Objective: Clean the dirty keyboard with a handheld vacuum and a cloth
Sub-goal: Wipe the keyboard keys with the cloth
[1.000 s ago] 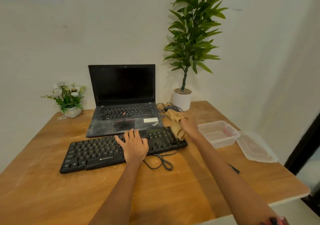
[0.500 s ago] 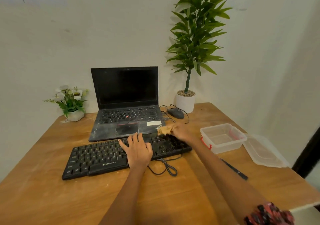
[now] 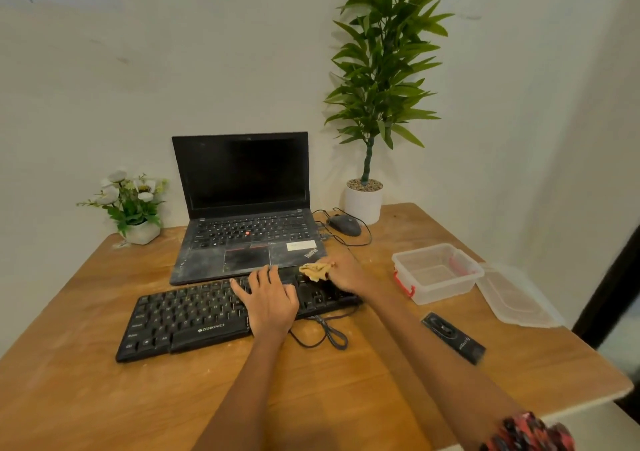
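the right hand (image 3: 346, 274) pinches the soft, bunched cloth (image 3: 314, 271) on the light, likely sliding keyboard (image 3: 194, 315), which the flat-fingered left hand (image 3: 272, 298) steadies.

Bare forearms — a red-and-black patterned sleeve (image 3: 526, 433) on the right arm.

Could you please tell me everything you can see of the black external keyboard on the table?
The keyboard is a black, plastic-looking full-size board with pale legends and a ZEBRONICS mark on its front edge. It lies flat and slightly askew on the wooden table, just in front of the laptop. Its dark cable loops beside the near edge. The left hand rests flat on the keys, while the right hand holds a crumpled yellowish cloth against the far right part.
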